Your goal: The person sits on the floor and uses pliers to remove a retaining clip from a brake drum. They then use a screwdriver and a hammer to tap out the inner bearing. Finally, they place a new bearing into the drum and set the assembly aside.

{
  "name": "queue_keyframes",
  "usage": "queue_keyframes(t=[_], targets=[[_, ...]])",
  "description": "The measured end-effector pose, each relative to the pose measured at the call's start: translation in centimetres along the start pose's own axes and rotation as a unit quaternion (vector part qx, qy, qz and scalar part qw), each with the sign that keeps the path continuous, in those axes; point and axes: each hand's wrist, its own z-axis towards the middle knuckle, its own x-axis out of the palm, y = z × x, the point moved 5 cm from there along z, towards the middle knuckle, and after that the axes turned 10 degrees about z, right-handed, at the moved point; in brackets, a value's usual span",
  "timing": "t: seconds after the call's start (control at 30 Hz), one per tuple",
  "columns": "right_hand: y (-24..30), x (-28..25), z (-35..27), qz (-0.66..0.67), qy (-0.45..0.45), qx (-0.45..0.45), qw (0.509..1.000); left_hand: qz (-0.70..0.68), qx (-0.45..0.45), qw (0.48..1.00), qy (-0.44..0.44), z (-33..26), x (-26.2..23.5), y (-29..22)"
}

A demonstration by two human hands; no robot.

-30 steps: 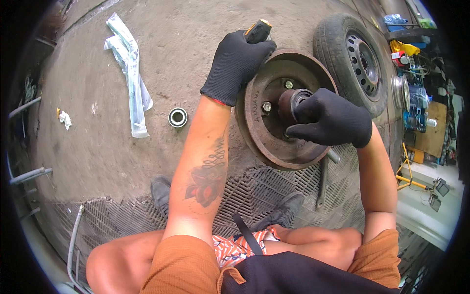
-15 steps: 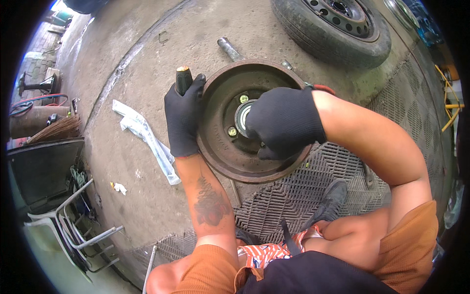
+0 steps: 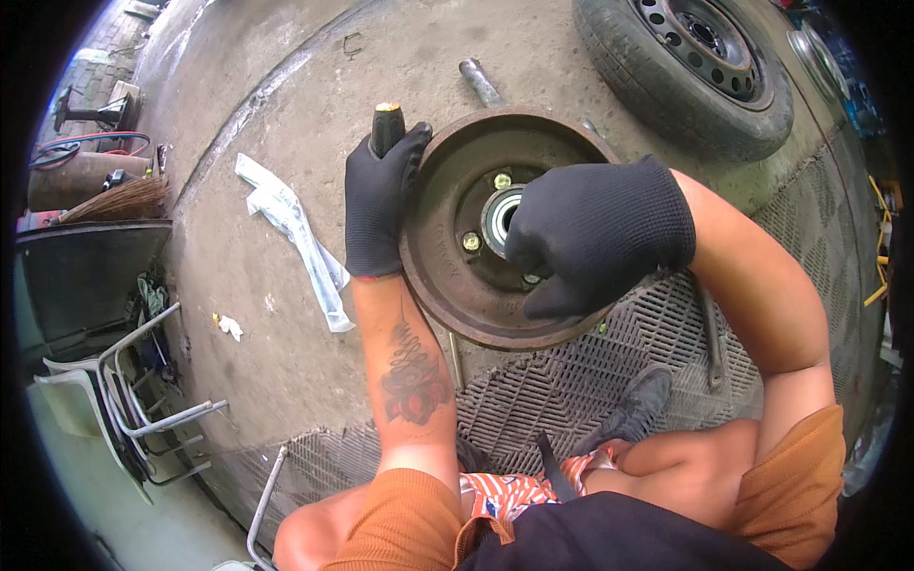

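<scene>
A rusty brake drum faces up in front of me, with a shiny ring-shaped bearing in its hub and brass-coloured bolts around it. At the drum's left rim, my gloved left hand is closed around the black ribbed handle of a tool. The handle's worn yellowish end sticks up above the thumb; the rest of the tool is hidden. My gloved right hand is curled over the right side of the hub, beside the bearing. Its fingertips are turned under, so anything in them is hidden.
A wheel with tyre lies at the back right. A metal tube pokes out behind the drum. Clear plastic wrapping lies left of my forearm. Chair frames stand at far left. Black slatted matting covers the floor by my foot.
The whole view has shifted, so the drum appears slightly farther right. My right hand has drawn a little to the right, and more of the bearing shows. My left hand keeps its hold.
</scene>
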Motion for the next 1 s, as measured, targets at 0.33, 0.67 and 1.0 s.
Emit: queue_keyframes(t=[0.33,0.67,1.0], targets=[[-0.3,0.4,0.1,0.015,-0.018,0.027,0.999,-0.073,0.019,0.997,0.015,0.2,0.4,-0.1],[1.8,3.4,0.1,0.655,-0.216,0.15,0.708,-0.112,0.078,0.991,0.006,1.3,0.9,1.9],[2.3,0.5,0.6,-0.013,-0.028,0.083,0.996,-0.069,0.044,0.997,-0.011,1.2,1.0,1.4]])
